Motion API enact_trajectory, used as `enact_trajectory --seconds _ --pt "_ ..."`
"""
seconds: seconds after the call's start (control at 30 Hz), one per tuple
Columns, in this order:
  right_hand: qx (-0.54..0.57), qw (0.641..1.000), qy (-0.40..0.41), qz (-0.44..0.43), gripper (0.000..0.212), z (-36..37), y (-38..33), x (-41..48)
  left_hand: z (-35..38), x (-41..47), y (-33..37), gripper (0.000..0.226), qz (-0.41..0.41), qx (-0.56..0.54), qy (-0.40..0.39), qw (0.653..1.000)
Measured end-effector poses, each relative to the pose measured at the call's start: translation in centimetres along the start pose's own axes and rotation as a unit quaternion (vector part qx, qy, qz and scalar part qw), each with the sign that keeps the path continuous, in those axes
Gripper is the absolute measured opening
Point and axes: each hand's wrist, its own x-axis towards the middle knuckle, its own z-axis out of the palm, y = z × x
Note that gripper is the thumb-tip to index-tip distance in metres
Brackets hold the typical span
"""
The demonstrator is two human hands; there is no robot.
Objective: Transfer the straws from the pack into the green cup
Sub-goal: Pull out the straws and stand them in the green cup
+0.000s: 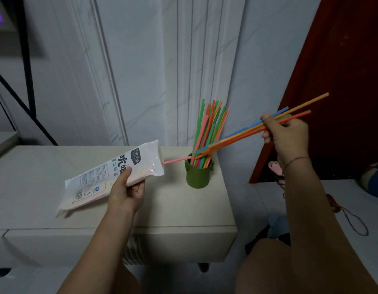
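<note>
**Straws slanting into the green cup, pack aimed at it**

The right hand (285, 132) holds a small bunch of straws (237, 137) in blue, orange, green and red. Their long axis runs on a slant, low at the left and high at the right. The lower tips dip into the mouth of the green cup (197, 175), among the straws already there, and the upper ends fan out past the hand toward the red panel (343, 81). The longest, an orange one, reaches highest.

The green cup stands near the right edge of the pale table (173, 209). The standing straws (209, 128) in it are nearly upright, spreading a little at the top and leaning slightly right.

The pack (111, 177) lies tilted to the left of the cup, with its long axis rising from lower left to upper right. Its open mouth faces the cup and its bottom corner is down at the tabletop. One pink straw (176, 160) pokes from that mouth almost level, and its far tip reaches the cup's rim.

The right hand is raised to the right of the cup, above its rim, with the back of the hand and the wrist toward the camera. The thumb is on top, and the fingers are curled to pinch the bunch partway along its length. A thin thread bracelet (296, 160) circles the wrist, and the forearm climbs from the lower right.

The left hand (126, 192) grips the pack near its middle. The thumb presses on the printed face, the fingers are wrapped underneath, and the forearm comes up from below.
</note>
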Motion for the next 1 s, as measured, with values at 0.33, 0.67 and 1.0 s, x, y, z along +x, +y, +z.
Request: enact_trajectory --seconds 0.33,0.67,1.0 --pt "-0.055 0.998 -0.019 -0.002 0.023 0.2 0.4 1.1 0.6 0.0 -0.4 0.020 -0.005 -0.002 -0.003 1.000" --pt "-0.151 0.983 -0.104 0.012 0.025 5.2 3.1 2.2 0.2 0.9 -1.0 0.021 -0.012 0.006 0.000 1.000" --pt "-0.158 0.973 -0.164 0.028 0.013 8.0 4.2 3.0 -0.4 2.1 -1.4 0.019 -0.015 0.017 0.004 1.000"
